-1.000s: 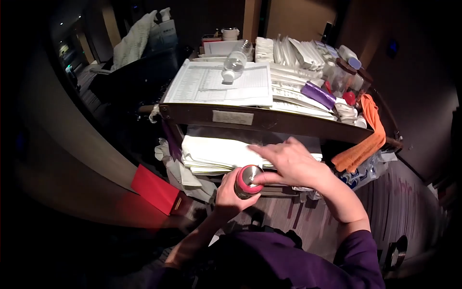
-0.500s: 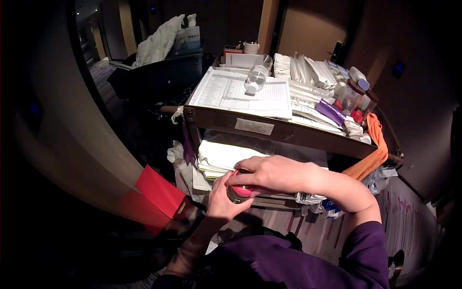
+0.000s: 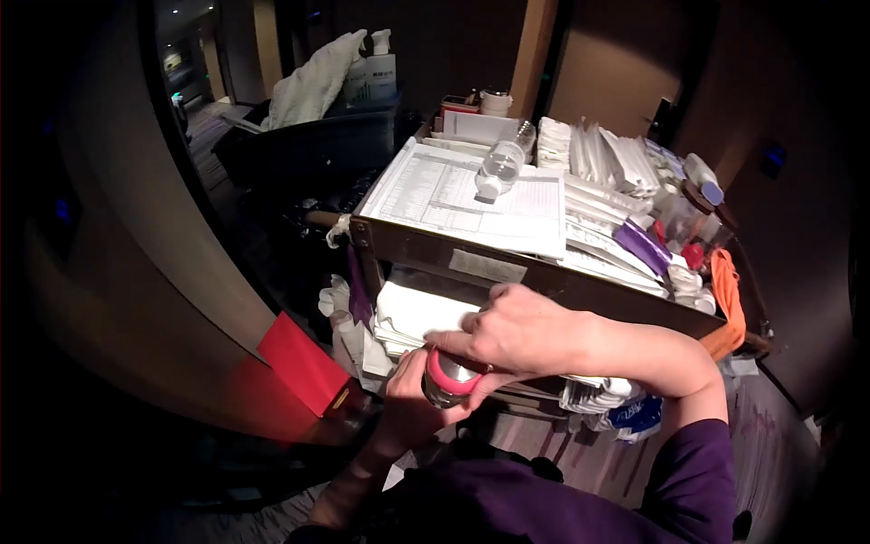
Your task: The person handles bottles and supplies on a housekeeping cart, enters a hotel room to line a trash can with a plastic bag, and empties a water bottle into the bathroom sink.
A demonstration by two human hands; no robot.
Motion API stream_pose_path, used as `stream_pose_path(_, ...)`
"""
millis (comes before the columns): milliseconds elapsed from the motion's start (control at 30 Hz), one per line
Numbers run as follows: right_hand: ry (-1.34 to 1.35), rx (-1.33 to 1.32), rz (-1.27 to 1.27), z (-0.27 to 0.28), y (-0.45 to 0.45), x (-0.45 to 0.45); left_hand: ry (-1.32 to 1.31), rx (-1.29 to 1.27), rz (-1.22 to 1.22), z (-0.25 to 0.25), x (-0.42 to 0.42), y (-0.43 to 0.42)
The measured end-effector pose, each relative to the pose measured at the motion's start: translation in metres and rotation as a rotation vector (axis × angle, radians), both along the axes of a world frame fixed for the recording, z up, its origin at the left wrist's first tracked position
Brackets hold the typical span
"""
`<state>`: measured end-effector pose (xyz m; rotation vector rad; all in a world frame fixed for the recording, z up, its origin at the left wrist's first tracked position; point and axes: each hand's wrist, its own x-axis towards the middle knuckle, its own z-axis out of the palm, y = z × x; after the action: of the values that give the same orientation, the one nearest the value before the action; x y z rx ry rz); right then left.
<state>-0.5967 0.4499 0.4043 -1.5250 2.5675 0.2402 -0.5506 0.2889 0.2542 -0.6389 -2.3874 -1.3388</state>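
A small round container [image 3: 450, 379], like a jar or cup, has a pinkish-red ring and a shiny silver top. Its lower body looks dark and see-through. My left hand [image 3: 408, 401] is wrapped around the body from the left and below. From above and the right, my right hand [image 3: 526, 334] grips the red ring at the top, thumb on the near side and fingers on the far side. Behind both hands, a stack of folded white linen [image 3: 412, 313] lies on the cart's lower shelf.
The cart [image 3: 598, 295] carries printed sheets [image 3: 435, 195], a clear bottle [image 3: 503, 166], white packets [image 3: 603, 159] and an orange cloth [image 3: 728, 295]. Beyond it, a dark bin [image 3: 308, 150] holds a white towel [image 3: 313, 82] and pump bottles [image 3: 381, 72]. A red panel [image 3: 304, 363] stands left.
My right hand has shifted its fingers around the ring, so more of the silver top shows. The container sits slightly lower in view. The camera has turned, moving the cart's top rightward and down.
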Motion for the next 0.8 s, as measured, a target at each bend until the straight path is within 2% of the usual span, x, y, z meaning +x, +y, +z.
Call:
stream_pose_path(33, 0.007, 0.028, -0.087, 0.000, 0.001, -0.005, -0.034, 0.011, 0.012, 0.006, -0.004, 0.002)
stream_pose_path(133, -0.112, -0.349, 0.272, -0.004, 0.020, -0.036, -0.063, 0.050, 0.012, 0.014, -0.015, 0.004)
stream_pose_path(167, -0.216, -0.273, 0.299, -0.004, 0.022, -0.042, 0.056, -0.099, -0.030, 0.025, -0.024, 0.005)
stream_pose_path(233, -0.171, -0.378, 0.359, -0.003, 0.023, -0.048, -0.254, 0.102, -0.074, 0.021, -0.028, 0.008)
stream_pose_path(267, -0.133, -0.462, 0.423, -0.005, 0.024, -0.054, -0.306, 0.132, -0.089, 0.025, -0.031, 0.009)
stream_pose_path(333, -0.153, -0.496, 0.372, -0.001, 0.023, -0.061, -0.410, 0.192, -0.113, 0.041, -0.036, 0.013)
stream_pose_path(367, -0.164, -0.515, 0.348, 0.002, 0.022, -0.064, -0.536, 0.314, -0.155, 0.098, -0.033, 0.019)
stream_pose_path(467, -0.171, -0.577, 0.354, 0.028, 0.021, -0.070, -0.270, 0.157, -0.096, 0.120, -0.041, 0.017)
stream_pose_path(500, -0.088, -0.612, 0.362, 0.026, 0.019, -0.076, -0.249, 0.254, 0.057, 0.102, -0.048, 0.028)
stream_pose_path(600, 0.141, -0.643, 0.397, 0.050, 0.019, -0.093, -0.088, 0.406, 0.229, 0.110, -0.066, 0.041)
stream_pose_path(667, 0.260, -0.794, 0.414, 0.071, 0.025, -0.110, 0.012, 0.836, 0.142, 0.126, -0.079, 0.059)
stream_pose_path(700, 0.245, -0.764, 0.330, 0.084, 0.035, -0.124, 0.257, 0.494, 0.240, 0.125, -0.086, 0.046)
stream_pose_path(733, 0.299, -0.796, 0.348, 0.100, 0.044, -0.141, 0.492, 0.145, 0.330, 0.123, -0.094, 0.027)
stream_pose_path(767, 0.262, -0.897, 0.259, 0.114, 0.052, -0.151, 0.503, 0.079, 0.394, 0.117, -0.094, 0.020)
stream_pose_path(800, 0.268, -0.928, 0.181, 0.129, 0.065, -0.164, 0.598, 0.124, 0.329, 0.109, -0.099, 0.012)
